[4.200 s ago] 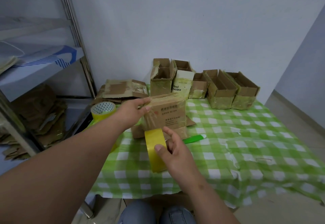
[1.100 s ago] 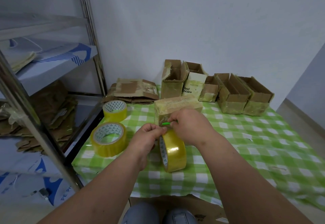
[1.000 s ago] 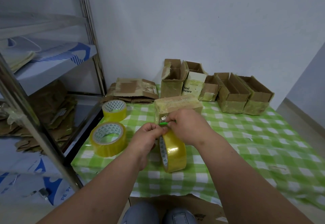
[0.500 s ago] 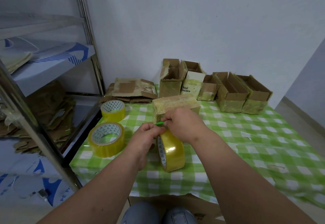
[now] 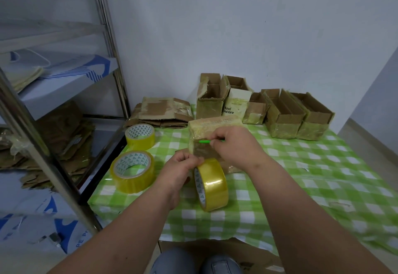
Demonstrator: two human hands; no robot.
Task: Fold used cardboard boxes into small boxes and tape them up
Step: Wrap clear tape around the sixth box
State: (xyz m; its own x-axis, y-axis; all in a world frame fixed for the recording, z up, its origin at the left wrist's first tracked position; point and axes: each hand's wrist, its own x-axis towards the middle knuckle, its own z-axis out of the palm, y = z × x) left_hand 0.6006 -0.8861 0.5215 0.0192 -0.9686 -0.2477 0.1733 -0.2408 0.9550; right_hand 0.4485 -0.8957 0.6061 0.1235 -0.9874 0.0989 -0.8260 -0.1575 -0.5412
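Our right hand gripping green cutter against box, left hand pinching tape, roll just right and nearer.

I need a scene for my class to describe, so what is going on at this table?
A person is taping a small brown cardboard box on the green checked tablecloth. The left hand pinches the strip from the upright yellow tape roll. The right hand holds a thin green cutter against the box. Two more yellow tape rolls lie to the left.
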